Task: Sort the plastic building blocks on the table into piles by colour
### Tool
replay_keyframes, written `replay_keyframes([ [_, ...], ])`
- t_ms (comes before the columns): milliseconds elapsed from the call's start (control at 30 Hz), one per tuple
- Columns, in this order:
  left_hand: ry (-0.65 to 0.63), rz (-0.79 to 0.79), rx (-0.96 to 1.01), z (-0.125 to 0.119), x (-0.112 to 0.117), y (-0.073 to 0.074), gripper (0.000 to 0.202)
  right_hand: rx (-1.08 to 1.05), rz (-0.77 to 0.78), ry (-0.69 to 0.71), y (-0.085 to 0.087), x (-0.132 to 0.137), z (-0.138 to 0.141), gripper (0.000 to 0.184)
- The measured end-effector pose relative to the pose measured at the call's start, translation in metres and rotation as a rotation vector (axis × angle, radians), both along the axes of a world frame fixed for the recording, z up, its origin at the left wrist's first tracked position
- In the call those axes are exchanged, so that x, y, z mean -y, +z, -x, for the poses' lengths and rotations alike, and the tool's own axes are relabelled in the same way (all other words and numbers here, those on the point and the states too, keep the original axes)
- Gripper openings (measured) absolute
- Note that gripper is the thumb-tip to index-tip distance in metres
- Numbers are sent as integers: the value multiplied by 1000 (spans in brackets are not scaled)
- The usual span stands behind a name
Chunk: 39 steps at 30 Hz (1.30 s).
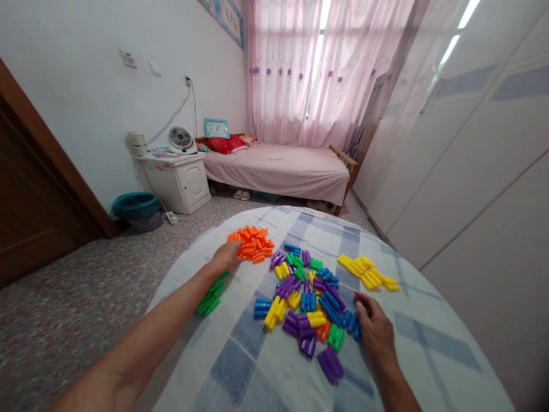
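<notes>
A round table under a white and blue checked cloth (pixel 257 366) carries many small plastic tube blocks. My left hand (pixel 226 256) reaches to the far left and rests against a sorted heap of orange blocks (pixel 254 243), its fingers curled at the heap's edge. A small group of green blocks (pixel 211 296) lies under my left forearm. My right hand (pixel 374 326) lies on the cloth at the right edge of a mixed heap of purple, blue, yellow and green blocks (pixel 306 297), fingers bent toward blue pieces. A sorted group of yellow blocks (pixel 368 272) sits at the far right.
Beyond the table are a pink bed (pixel 278 166), a white bedside cabinet (pixel 178 180) with a small fan (pixel 181 139), a teal basin (pixel 135 205) on the speckled floor, a wooden door at left and white wardrobes (pixel 472 171) along the right.
</notes>
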<state>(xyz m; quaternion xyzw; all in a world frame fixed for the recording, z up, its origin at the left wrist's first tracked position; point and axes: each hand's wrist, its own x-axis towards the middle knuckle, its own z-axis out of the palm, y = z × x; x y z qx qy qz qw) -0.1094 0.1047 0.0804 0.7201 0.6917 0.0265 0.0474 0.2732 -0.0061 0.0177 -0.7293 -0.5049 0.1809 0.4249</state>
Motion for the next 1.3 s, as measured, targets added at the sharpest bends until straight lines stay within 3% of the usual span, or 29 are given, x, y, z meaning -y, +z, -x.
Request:
replay_keyframes([
  [167,-40,-164,58,-33,21,4,36,4,-39,12,1,-1,2,47],
  [333,-240,-267,550,-73,58,-17,29,-17,-69,28,2,1,4,43],
  [567,-14,-278,1084,-101,65,-56,31,-73,-91,162,0,3,5,39],
  [667,90,-202,1299,-101,64,-63,37,-82,-87,231,0,4,6,38],
  [767,115,-65,1487,-94,67,-64,43,-66,-89,266,0,4,9,36],
  [967,115,-45,1523,-90,73,-60,47,-50,-85,251,6,7,14,36],
  [1167,-32,-34,1507,-104,77,-55,43,-42,-66,225,11,10,18,39],
  [1300,-31,-65,1474,-106,77,-56,46,-38,-61,201,9,8,18,42],
])
